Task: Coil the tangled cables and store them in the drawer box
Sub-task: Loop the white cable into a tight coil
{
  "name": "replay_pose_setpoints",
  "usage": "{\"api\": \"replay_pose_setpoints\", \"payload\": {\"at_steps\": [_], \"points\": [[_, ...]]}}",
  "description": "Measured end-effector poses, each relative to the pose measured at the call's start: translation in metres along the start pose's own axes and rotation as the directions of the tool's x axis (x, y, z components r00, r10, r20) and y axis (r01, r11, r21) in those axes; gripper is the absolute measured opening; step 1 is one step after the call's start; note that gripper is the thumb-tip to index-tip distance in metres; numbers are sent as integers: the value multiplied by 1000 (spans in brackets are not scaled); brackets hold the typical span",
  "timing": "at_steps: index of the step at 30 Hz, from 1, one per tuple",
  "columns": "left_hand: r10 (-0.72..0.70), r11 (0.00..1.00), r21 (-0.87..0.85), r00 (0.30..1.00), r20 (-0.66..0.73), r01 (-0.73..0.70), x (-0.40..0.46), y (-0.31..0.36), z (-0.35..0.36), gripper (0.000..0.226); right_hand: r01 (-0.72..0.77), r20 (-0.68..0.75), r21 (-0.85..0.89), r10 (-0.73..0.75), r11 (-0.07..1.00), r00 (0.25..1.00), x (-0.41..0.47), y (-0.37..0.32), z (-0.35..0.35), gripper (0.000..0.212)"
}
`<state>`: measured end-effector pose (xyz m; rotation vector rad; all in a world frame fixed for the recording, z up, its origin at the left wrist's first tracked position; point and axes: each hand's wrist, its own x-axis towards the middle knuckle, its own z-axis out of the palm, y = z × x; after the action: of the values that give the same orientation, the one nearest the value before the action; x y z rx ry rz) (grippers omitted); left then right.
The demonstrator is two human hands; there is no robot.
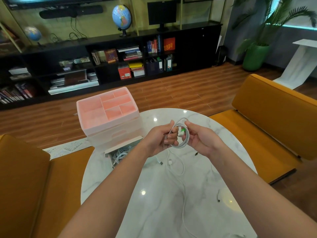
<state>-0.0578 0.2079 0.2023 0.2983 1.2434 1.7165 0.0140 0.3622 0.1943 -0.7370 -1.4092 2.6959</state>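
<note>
White cable coil (180, 134) sits between my hands above the marble surface (171, 194): my left hand (161, 140) grips one side with curled fingers, my right hand (199, 141) pinches the other. A loose tail hangs to the surface. The pink drawer box (108, 110) stands at the far left edge, its lowest drawer (120, 152) open with cables inside.

Two hands (161, 138); one drawer box (109, 117); two globes (121, 16).
</note>
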Motion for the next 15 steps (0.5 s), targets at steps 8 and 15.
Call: {"api": "replay_pose_setpoints", "payload": {"at_steps": [8, 15], "points": [[112, 993, -6, 979, -169, -115, 1, -5, 2, 39, 67, 95, -197, -49, 978, 994, -11, 7, -2, 32], [116, 991, 95, 948, -298, -91, 7, -10, 3, 39, 254, 132, -400, -219, 881, 967, -17, 19, 9, 27]]}}
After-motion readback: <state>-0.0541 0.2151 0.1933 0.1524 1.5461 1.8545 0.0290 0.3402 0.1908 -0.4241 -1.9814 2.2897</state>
